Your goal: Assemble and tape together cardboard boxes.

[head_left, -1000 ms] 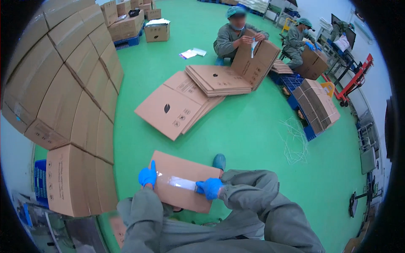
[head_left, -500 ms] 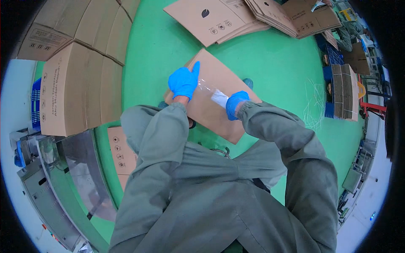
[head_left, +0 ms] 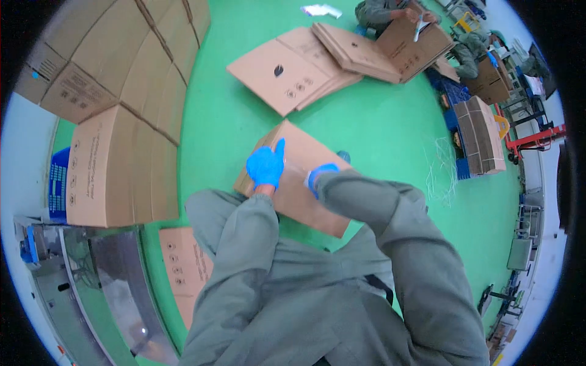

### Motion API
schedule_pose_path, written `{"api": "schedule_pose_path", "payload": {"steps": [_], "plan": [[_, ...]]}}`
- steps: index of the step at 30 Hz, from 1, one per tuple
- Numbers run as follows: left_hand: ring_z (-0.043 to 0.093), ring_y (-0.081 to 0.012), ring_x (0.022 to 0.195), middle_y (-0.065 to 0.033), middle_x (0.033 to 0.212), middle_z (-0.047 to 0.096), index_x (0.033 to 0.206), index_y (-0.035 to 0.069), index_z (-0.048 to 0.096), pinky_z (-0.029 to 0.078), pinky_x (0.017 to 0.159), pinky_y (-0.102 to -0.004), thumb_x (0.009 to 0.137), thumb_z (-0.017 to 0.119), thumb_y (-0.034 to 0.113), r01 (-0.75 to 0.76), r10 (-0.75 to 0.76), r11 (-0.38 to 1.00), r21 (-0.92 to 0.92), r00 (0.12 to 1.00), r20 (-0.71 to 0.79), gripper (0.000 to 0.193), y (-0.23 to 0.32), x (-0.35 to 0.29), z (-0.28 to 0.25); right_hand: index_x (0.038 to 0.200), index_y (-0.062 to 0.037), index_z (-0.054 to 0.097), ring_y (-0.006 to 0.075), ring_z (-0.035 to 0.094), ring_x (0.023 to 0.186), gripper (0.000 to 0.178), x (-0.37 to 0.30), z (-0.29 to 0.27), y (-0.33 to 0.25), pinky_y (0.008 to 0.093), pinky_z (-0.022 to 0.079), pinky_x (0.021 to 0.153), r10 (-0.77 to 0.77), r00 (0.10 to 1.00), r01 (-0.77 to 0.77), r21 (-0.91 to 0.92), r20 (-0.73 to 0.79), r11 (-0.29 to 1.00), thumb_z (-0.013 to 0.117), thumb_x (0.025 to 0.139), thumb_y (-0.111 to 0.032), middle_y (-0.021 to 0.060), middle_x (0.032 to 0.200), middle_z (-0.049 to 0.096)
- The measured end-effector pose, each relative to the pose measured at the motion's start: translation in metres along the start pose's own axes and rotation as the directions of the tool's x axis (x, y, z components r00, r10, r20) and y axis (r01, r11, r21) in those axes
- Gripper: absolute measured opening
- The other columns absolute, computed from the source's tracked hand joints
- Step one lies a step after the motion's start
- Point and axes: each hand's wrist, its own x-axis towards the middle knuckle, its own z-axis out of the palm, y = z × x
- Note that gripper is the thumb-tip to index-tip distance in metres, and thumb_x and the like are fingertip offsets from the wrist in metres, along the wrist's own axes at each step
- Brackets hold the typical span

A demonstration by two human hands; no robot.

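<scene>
A brown cardboard box (head_left: 305,204) lies in front of me, its plain top face up and turned at an angle. My left hand (head_left: 265,167), in a blue glove, grips the box's left edge with the thumb stretched away from me. A shiny clear strip of packing tape (head_left: 294,166) runs over the top face between my hands. My right hand (head_left: 320,177), also blue-gloved, is closed by the strip's right end. The tape roll it holds is mostly hidden by the hand and sleeve; only a pale bit shows.
Flat cardboard sheets (head_left: 274,76) lie on the green floor ahead. Stacked boxes (head_left: 146,165) rise at the left, above a metal frame (head_left: 122,274). Another flat carton (head_left: 183,262) lies beside my left leg. Loose white straps (head_left: 444,171) and bundled cardboard (head_left: 479,134) are at the right; co-workers (head_left: 381,13) handle cartons farther off.
My view has tilted up, so box and hands sit lower in the picture. My right hand has moved left along the box, nearer my left hand, and the pale roll is now mostly hidden.
</scene>
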Motion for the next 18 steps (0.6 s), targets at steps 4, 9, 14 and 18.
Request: {"api": "schedule_pose_path", "payload": {"steps": [4,9,14,18], "plan": [[0.065,-0.0374,0.067,-0.0227,0.072,0.065,0.069,0.004,0.070,0.050,0.058,-0.0483,0.089,0.036,0.065,0.021,-0.021,0.999,0.036,1.000,0.003,0.072,0.011,-0.002,0.007,0.125,-0.0232,0.058,0.0287,0.060,0.108,0.051,-0.006,-0.034,-0.002,0.0374,0.049,0.088,0.086,0.987,-0.094,0.053,0.137,0.994,0.066,0.074,-0.024,0.0057,0.128,0.057],[0.065,-0.0410,0.076,-0.0245,0.082,0.066,0.075,0.002,0.070,0.051,0.067,-0.0501,0.089,0.032,0.068,0.179,-0.179,0.984,0.026,0.983,0.031,0.078,-0.037,0.024,0.006,0.128,-0.0233,0.057,0.0270,0.058,0.110,0.053,-0.051,0.041,0.085,0.0351,0.048,0.090,0.091,0.906,-0.138,0.085,0.414,0.987,0.064,0.075,-0.023,0.0046,0.133,0.053],[0.066,-0.0397,0.079,-0.0246,0.086,0.066,0.082,0.004,0.071,0.052,0.069,-0.0486,0.087,0.037,0.067,0.196,-0.195,0.978,0.071,0.981,-0.019,0.071,-0.068,0.051,0.013,0.144,-0.0057,0.030,0.0184,0.056,0.109,0.086,-0.108,0.060,0.112,0.0288,0.047,0.085,-0.056,0.996,-0.031,0.885,0.064,0.465,0.074,0.072,-0.021,0.0033,0.136,0.050],[0.065,-0.0374,0.081,-0.0212,0.087,0.067,0.083,0.004,0.069,0.051,0.074,-0.0474,0.088,0.047,0.059,-0.156,0.343,0.936,0.315,0.603,-0.720,0.059,-0.076,0.055,0.019,0.143,0.0023,0.026,0.0206,0.057,0.104,0.081,-0.048,0.115,0.075,0.0302,0.049,0.085,0.259,0.744,0.657,0.746,-0.616,-0.113,0.066,0.075,-0.014,0.0100,0.142,0.040]]}}
